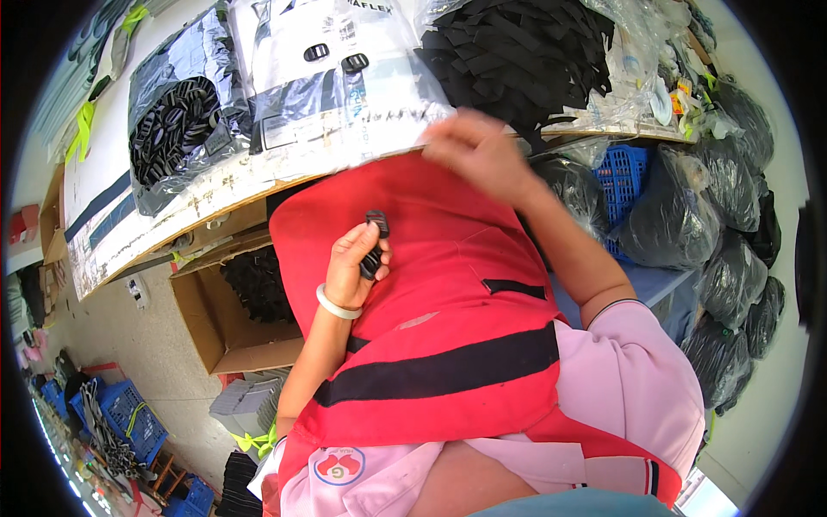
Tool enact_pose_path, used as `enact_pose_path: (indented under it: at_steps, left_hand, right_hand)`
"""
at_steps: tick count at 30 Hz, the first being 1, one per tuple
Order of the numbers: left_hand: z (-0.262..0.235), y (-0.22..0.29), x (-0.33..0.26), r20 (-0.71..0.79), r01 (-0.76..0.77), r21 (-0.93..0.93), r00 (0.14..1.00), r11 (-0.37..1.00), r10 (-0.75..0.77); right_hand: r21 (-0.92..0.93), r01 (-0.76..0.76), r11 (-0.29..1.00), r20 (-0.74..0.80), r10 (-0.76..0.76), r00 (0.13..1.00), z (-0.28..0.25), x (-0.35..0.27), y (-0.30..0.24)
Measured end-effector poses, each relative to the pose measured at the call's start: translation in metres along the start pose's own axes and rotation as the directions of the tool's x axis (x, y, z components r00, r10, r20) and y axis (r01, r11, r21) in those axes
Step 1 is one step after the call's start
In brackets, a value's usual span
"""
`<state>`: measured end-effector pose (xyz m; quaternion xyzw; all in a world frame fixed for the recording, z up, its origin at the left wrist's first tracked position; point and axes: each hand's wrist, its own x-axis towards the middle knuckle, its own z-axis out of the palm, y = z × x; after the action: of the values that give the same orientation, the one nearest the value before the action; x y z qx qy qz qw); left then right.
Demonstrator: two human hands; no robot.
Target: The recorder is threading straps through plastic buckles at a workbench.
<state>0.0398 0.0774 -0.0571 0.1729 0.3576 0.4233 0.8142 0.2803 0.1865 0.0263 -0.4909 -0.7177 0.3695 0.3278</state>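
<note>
I see L hand point(349, 263) clamped on blk buckles point(377, 223) over apron point(448, 302), prob. to keep R hand point(484, 159) free. R hand blurred by tabletop point(96, 252) near edge, can't tell grip. Strips point(517, 56) far right, prob. for reach.

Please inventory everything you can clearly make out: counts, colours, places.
worktable: one, white, top
packaging: uncounted, clear and white, on worktable
loose buckles: two, black, on packaging
bag of buckle-like pieces: one, clear, black contents, worktable left
fabric strips: uncountable pile, black, worktable right
cardboard box: one, brown, below worktable
dark bags: several, black, right
basket: one, blue, beside dark bags
crates: several, blue, lower left
ribbons: several, yellow-green, left
apron: one, red, black band, centre
shirt: one, pink, under apron
bangle: one, white, left wrist
held buckles: apparently two, black, over apron
left hand: one, bare, gripping held buckles
right hand: one, bare, blurred, near worktable edge
</note>
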Motion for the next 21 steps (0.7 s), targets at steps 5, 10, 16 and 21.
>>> enact_pose_path:
  at_steps: [5, 10, 16, 21]
  left_hand:
    - [0.002, 0.005, 0.003, -0.027, 0.153, -0.442, 0.983, 0.884, -0.183]
    - [-0.002, 0.004, -0.003, 0.080, 0.117, -0.226, 0.992, 0.967, -0.101]
    - [0.006, 0.018, -0.005, -0.069, 0.001, -0.096, 0.998, 0.995, -0.008]
    - [0.007, 0.018, -0.004, -0.026, 0.034, -0.121, 0.999, 0.992, -0.037]
  right_hand:
    - [-0.694, 0.055, 0.718, -0.304, -0.362, 0.881, -0.084, 0.070, 0.044]
    - [-0.784, 0.093, 0.614, -0.197, -0.387, 0.901, -0.097, 0.090, 0.078]
    - [-0.797, 0.176, 0.577, -0.144, -0.465, 0.874, -0.097, 0.100, 0.063]
    - [-0.752, 0.086, 0.654, -0.068, -0.207, 0.976, -0.102, 0.105, 0.072]
